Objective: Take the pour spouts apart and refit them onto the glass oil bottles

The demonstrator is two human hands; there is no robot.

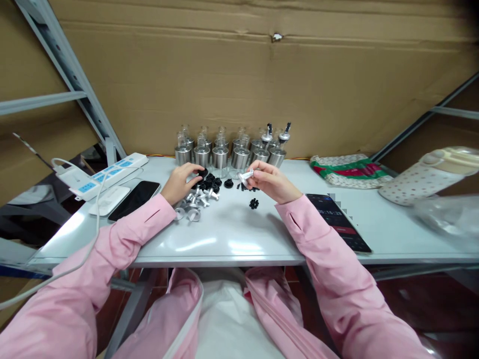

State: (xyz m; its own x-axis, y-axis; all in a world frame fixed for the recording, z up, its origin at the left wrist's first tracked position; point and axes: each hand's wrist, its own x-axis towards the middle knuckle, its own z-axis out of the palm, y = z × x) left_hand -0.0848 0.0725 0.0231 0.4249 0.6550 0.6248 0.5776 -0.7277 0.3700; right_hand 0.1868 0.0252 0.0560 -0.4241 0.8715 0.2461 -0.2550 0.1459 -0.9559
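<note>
My right hand (270, 180) is closed on a small silver spout piece (247, 175), held just above the white table (232, 239). My left hand (182, 182) reaches into a pile of black round caps (210, 181), fingertips pinching one black cap (202, 172). Loose silver spout parts (194, 202) lie just below that hand. A lone black ring (254, 203) rests under my right wrist. Behind the piles stands a row of several small steel and glass bottles (230, 149); two at the right end carry black-tipped pourers (277, 133).
A white and blue power strip (108, 175), a white pad and a dark phone (134, 199) lie at the left. Another phone with a lit timer screen (339, 222) lies at the right, beside a folded cloth (348, 169) and a dotted pouch (426, 179). Cardboard lines the back.
</note>
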